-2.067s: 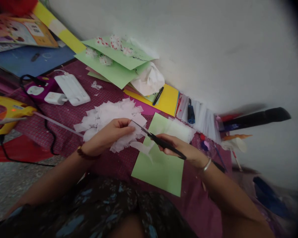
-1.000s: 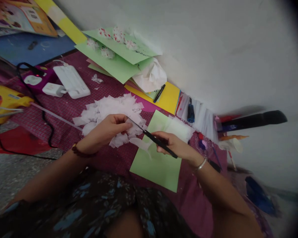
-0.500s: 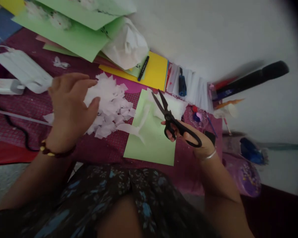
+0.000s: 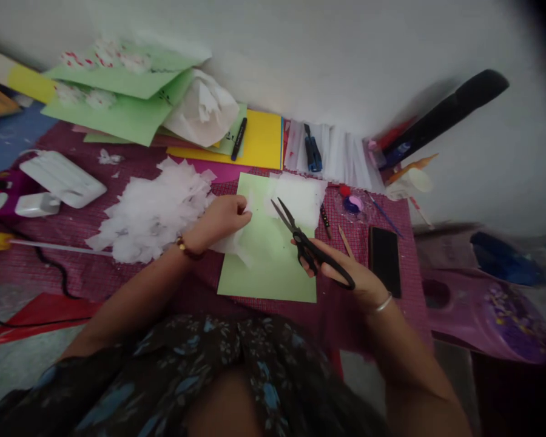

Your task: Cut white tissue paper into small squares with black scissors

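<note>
A black pair of scissors [image 4: 297,235], its blades parted a little, is held above a light green sheet [image 4: 268,276], tips toward a square of thin white paper [image 4: 300,195] overlapping the sheet's upper right part. The right hand [image 4: 361,276] has its fingers wrapped around the scissors' handles. The left hand [image 4: 222,218] is over the sheet's left edge, thumb and fingertips close together by a white paper strip [image 4: 231,244]; whether they pinch it cannot be told, since the hand and wrist block part of the strip. A heap of white paper pieces [image 4: 157,209] crowds the left side, just behind that forearm. To the right of the sheet a thin wooden stick [image 4: 346,240] and a dark phone [image 4: 384,261] lie near the right hand. Beyond are a row of clear plastic sleeves [image 4: 341,155] with a blue cutter [image 4: 313,152] on top, and a yellow sheet [image 4: 268,139] bearing a black marker [image 4: 239,139]. Farther left stand green cards [image 4: 136,124] with white-and-red tufts, a white power bank [image 4: 64,176] and a glue stick [image 4: 61,246] pointing toward the heap
</note>
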